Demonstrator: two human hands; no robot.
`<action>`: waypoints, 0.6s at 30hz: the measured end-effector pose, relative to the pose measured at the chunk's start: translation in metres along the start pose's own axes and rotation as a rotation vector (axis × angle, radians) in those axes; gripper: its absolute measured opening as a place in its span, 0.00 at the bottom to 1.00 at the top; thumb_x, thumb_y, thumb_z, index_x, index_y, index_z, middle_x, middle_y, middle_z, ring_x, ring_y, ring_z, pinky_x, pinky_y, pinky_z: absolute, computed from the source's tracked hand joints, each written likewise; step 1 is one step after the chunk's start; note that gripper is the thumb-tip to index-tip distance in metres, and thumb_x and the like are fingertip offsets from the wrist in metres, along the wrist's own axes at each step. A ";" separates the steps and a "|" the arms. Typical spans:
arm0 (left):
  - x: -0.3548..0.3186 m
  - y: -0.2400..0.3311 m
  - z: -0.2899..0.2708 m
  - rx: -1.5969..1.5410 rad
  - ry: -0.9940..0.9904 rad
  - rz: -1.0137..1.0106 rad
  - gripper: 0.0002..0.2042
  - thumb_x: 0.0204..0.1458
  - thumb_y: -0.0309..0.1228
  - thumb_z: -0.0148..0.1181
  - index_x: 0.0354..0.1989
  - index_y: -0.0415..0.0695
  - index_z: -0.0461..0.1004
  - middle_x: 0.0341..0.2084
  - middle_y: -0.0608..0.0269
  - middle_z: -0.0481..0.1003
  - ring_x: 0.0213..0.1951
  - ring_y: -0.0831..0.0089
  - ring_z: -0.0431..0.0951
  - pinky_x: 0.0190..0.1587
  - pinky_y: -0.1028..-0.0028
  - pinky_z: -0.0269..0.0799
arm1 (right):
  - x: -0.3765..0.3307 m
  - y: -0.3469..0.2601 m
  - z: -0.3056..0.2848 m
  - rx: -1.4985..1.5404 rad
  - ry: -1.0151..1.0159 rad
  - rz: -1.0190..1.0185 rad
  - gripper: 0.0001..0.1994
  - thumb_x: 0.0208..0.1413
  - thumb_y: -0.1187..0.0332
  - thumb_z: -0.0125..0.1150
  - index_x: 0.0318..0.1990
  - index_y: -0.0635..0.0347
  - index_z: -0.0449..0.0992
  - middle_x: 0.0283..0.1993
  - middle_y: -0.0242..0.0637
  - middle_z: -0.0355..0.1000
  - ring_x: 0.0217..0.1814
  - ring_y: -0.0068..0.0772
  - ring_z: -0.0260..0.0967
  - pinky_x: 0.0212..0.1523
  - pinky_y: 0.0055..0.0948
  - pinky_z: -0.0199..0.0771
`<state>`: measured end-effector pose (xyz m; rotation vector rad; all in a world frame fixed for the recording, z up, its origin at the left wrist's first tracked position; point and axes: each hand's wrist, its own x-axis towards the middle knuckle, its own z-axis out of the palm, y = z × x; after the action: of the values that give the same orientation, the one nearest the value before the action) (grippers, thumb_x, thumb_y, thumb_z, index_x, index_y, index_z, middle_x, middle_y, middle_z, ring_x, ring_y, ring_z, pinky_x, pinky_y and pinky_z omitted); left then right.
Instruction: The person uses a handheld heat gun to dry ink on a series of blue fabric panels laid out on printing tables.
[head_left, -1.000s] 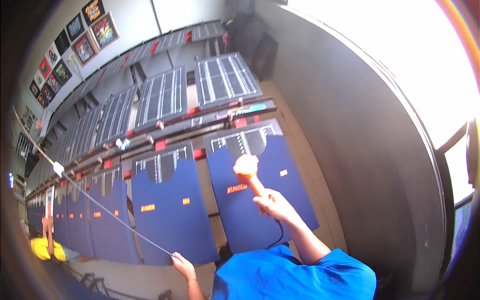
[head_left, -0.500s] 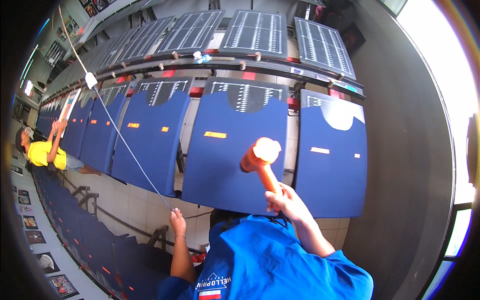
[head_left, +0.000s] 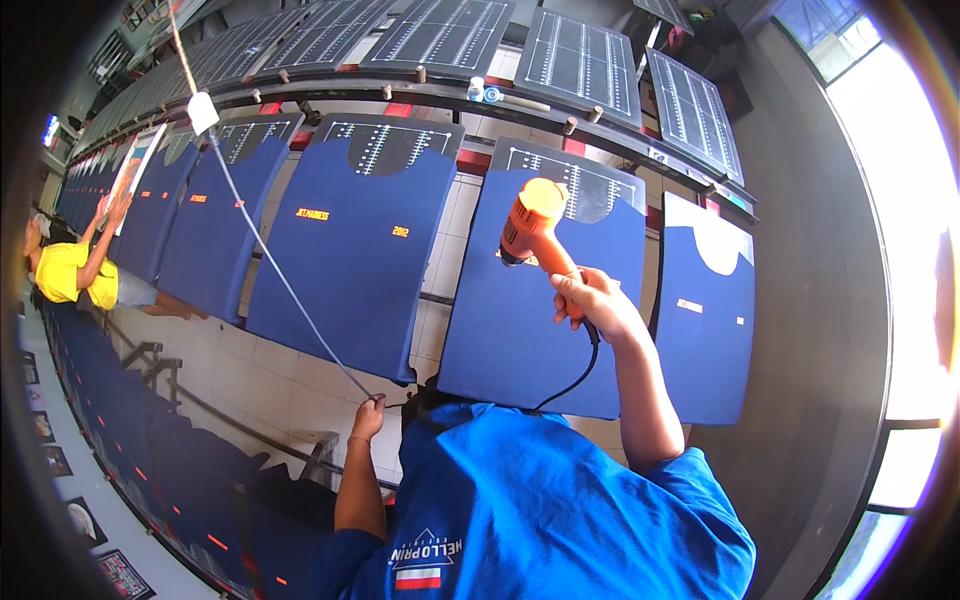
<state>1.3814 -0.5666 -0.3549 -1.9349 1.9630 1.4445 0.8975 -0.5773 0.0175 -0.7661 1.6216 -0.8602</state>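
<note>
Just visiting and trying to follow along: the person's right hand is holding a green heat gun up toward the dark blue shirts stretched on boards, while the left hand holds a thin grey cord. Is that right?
Not quite. In the head view the heat gun in the right hand is orange, not green. The rest stands: it points toward the dark blue shirts stretched on boards, and the left hand holds the thin grey cord.
</note>
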 end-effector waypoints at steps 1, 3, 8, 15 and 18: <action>0.005 -0.010 -0.009 0.009 -0.009 -0.020 0.20 0.61 0.34 0.50 0.58 0.38 0.70 0.51 0.35 0.74 0.56 0.41 0.72 0.60 0.56 0.66 | 0.004 0.000 0.004 -0.002 0.007 -0.003 0.18 0.62 0.54 0.61 0.40 0.62 0.71 0.29 0.31 0.71 0.30 0.23 0.75 0.26 0.23 0.71; 0.013 -0.053 -0.026 0.038 0.165 0.004 0.24 0.61 0.31 0.51 0.66 0.37 0.62 0.59 0.34 0.67 0.61 0.42 0.67 0.64 0.57 0.62 | 0.013 -0.001 0.015 -0.004 0.002 -0.011 0.17 0.62 0.54 0.61 0.39 0.61 0.71 0.29 0.32 0.71 0.29 0.23 0.74 0.26 0.22 0.71; 0.032 0.029 -0.114 -0.203 1.005 -0.035 0.25 0.68 0.38 0.42 0.67 0.33 0.58 0.65 0.39 0.61 0.66 0.45 0.62 0.69 0.57 0.54 | 0.020 0.007 0.021 -0.029 0.098 0.029 0.16 0.62 0.55 0.60 0.39 0.60 0.72 0.28 0.29 0.71 0.27 0.19 0.72 0.27 0.22 0.71; 0.071 0.120 -0.146 -0.141 1.036 0.222 0.26 0.69 0.45 0.40 0.65 0.36 0.63 0.65 0.43 0.64 0.67 0.49 0.61 0.68 0.56 0.54 | 0.033 0.007 0.030 0.066 0.095 0.038 0.15 0.61 0.56 0.62 0.39 0.60 0.71 0.25 0.27 0.68 0.27 0.19 0.71 0.27 0.20 0.70; 0.080 0.145 -0.134 0.363 1.031 0.022 0.24 0.66 0.46 0.45 0.61 0.40 0.69 0.63 0.56 0.68 0.66 0.55 0.64 0.66 0.56 0.58 | 0.033 0.005 0.026 0.087 0.097 0.087 0.15 0.61 0.56 0.62 0.40 0.60 0.71 0.27 0.27 0.69 0.27 0.18 0.70 0.27 0.21 0.70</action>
<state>1.3230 -0.7386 -0.2439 -2.6984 2.2784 -0.0614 0.9164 -0.6056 -0.0073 -0.5967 1.6789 -0.9110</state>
